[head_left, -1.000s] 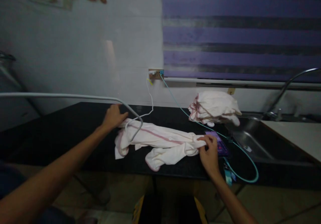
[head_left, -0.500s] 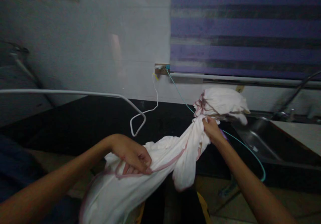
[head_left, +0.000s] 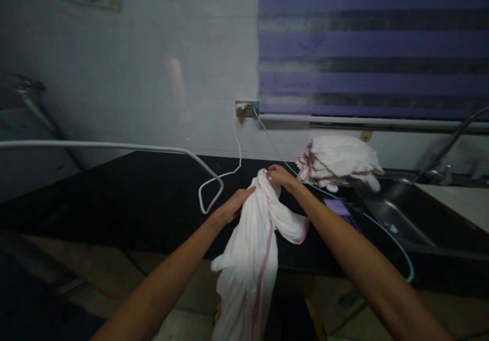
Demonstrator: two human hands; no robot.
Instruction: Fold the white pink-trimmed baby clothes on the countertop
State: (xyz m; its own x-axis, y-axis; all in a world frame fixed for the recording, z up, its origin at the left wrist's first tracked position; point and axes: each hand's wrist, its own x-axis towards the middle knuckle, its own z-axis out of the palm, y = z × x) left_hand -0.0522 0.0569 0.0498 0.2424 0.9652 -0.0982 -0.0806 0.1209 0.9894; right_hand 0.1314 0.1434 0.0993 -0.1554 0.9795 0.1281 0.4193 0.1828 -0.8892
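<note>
A white cloth with pink edging [head_left: 248,239] hangs gathered from both my hands, over the front edge of the black counter [head_left: 164,203]. My left hand [head_left: 236,203] is closed around its left side just under the bunched top. At the top right, my right hand [head_left: 278,176] pinches the gathered fabric; its fingertips are partly hidden by the folds. One loose flap falls to the right under my right forearm. Behind it, a bundle of similar white cloth [head_left: 340,160] with pinkish-brown edges rests on the counter by the wall.
A phone with a purple screen [head_left: 340,211] lies under a teal cable [head_left: 389,231]. That cable runs to a wall socket [head_left: 247,108]. A steel sink [head_left: 397,208] with a tap is at the right. A white bent tube [head_left: 153,148] crosses the left side.
My left hand has moved up and right to the cloth's gathered top. My right hand has brought that top leftward, away from the bundle, and the cloth now hangs more vertically.
</note>
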